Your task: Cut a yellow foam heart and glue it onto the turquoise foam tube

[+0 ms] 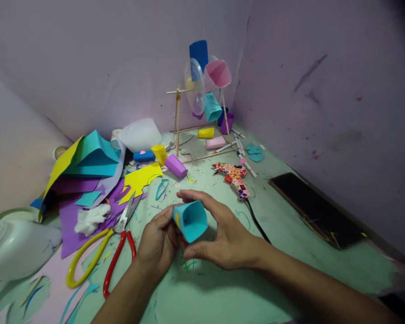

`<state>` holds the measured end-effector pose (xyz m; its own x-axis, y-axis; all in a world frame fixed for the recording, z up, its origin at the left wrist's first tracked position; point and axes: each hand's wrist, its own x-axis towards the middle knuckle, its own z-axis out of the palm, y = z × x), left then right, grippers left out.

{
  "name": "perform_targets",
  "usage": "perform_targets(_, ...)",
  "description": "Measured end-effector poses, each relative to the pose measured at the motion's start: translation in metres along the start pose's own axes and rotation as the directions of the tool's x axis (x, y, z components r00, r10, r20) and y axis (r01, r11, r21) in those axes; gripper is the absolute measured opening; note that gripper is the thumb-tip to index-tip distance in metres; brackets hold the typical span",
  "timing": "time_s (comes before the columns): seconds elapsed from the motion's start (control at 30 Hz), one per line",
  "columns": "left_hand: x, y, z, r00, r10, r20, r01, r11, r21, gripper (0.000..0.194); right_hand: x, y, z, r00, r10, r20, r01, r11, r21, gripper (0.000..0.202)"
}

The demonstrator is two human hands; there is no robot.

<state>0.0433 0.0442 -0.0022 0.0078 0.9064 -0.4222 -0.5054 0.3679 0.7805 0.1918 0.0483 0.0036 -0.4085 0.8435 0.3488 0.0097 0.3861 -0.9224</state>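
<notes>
A light blue paper cup, its open mouth toward me, is between my hands low in the middle. My left hand is closed round its left side and base. My right hand curves about the cup's right side with thumb and fingers spread apart. Farther back stands a stick frame bearing clear discs with blue, pink and light blue paper cups on them. A purple cup and a yellow cup lie beyond my hands.
Scissors with one red and one yellow handle lie at left by coloured paper and a white bottle. A patterned glue gun with a black cord lies right of centre. A black phone lies along the right wall.
</notes>
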Motion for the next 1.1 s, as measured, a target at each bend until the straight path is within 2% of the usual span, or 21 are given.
perform_targets(0.1,0.000,-0.002,-0.004,0.989,0.146,-0.002,-0.145,0.986,0.077,0.019,0.001,0.004,-0.002,0.990,0.143,-0.004,-0.136,0.951,0.278,0.067)
perform_targets(0.23,-0.005,-0.002,-0.005,0.957,0.290,-0.025,-0.279,0.938,0.207,0.030,0.004,0.012,-0.001,0.920,0.382,0.085,-0.345,0.692,0.634,0.063)
perform_targets(0.33,-0.009,-0.003,-0.005,0.945,0.328,0.010,-0.313,0.891,0.328,0.035,0.006,0.014,0.001,0.884,0.422,0.200,-0.419,0.530,0.737,0.067)
perform_targets(0.4,-0.009,-0.003,-0.005,0.944,0.329,0.036,-0.318,0.871,0.374,0.036,0.006,0.014,0.002,0.890,0.389,0.240,-0.422,0.499,0.757,0.066)
perform_targets(0.63,-0.005,-0.001,-0.010,0.948,0.313,0.049,-0.289,0.792,0.538,0.036,0.004,0.021,0.006,0.893,0.358,0.274,-0.430,0.498,0.753,0.060)
perform_targets(0.77,-0.008,-0.001,-0.011,0.960,0.267,0.079,-0.259,0.751,0.608,0.038,0.005,0.022,0.009,0.888,0.390,0.243,-0.419,0.469,0.777,0.058)
perform_targets(0.9,-0.015,0.012,-0.008,0.958,0.277,0.078,-0.255,0.688,0.679,0.042,0.008,0.016,0.007,0.832,0.502,0.235,-0.462,0.392,0.796,0.057)
perform_targets(0.97,-0.018,0.027,-0.009,0.931,0.360,0.062,-0.266,0.550,0.791,0.039,0.009,0.014,0.004,0.790,0.565,0.238,-0.489,0.347,0.800,0.055)
perform_targets(1.0,-0.020,0.036,-0.012,0.909,0.412,0.058,-0.249,0.427,0.869,0.037,0.010,0.013,0.003,0.774,0.588,0.233,-0.497,0.337,0.800,0.053)
perform_targets(1.03,-0.022,0.044,-0.016,0.886,0.460,0.061,-0.203,0.265,0.943,0.036,0.010,0.013,0.002,0.764,0.604,0.227,-0.503,0.337,0.796,0.053)
perform_targets(1.07,-0.023,0.052,-0.022,0.871,0.488,0.056,-0.113,0.088,0.990,0.037,0.010,0.013,0.002,0.757,0.615,0.222,-0.510,0.344,0.788,0.053)
perform_targets(1.1,-0.024,0.058,-0.030,0.875,0.484,0.019,0.019,-0.074,0.997,0.038,0.010,0.013,0.002,0.755,0.619,0.215,-0.516,0.360,0.777,0.054)
